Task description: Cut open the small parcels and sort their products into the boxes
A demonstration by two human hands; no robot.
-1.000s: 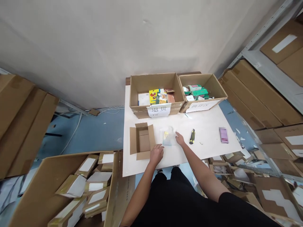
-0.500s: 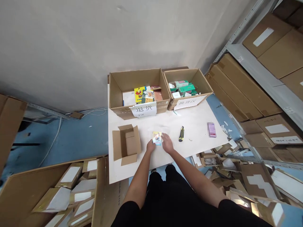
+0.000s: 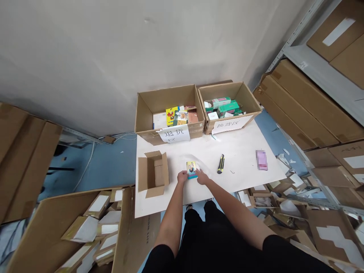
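Item in work: small flat rectangular pack with a yellow upper part and blue lower edge, in front of the person, at the near side of the white tabletop. Can't tell if it's resting on the table or just above it.

Left hand: fingers curled in, pinching the pack's left edge. Right hand: partly curled, thumb side on the right edge, grip looks light. Neither looks spread wide; undersides hidden.

Handling, my read: light, one hand would do. Probably stiff card or a thin booklet, so it should hold its shape. Face looks glossy, could slip. Not fragile as such, but corners would crease. Best hold is opposite side edges, thumbs on top, as now. Something like thin clear film seems to lie just beyond it; too faint to be sure.

Writing: pack has a printed picture, lettering too small to read. Brown cardboard bin at back left has a handwritten white paper sign: 退货, third character folded, likely 区. Brown cardboard bin at back right, its white paper sign reads 换货区. Big brown floor carton, lower left, shows "OOM LIFE", first letter unclear. No legible brand on the yellow-and-black utility knife, right of the hands.
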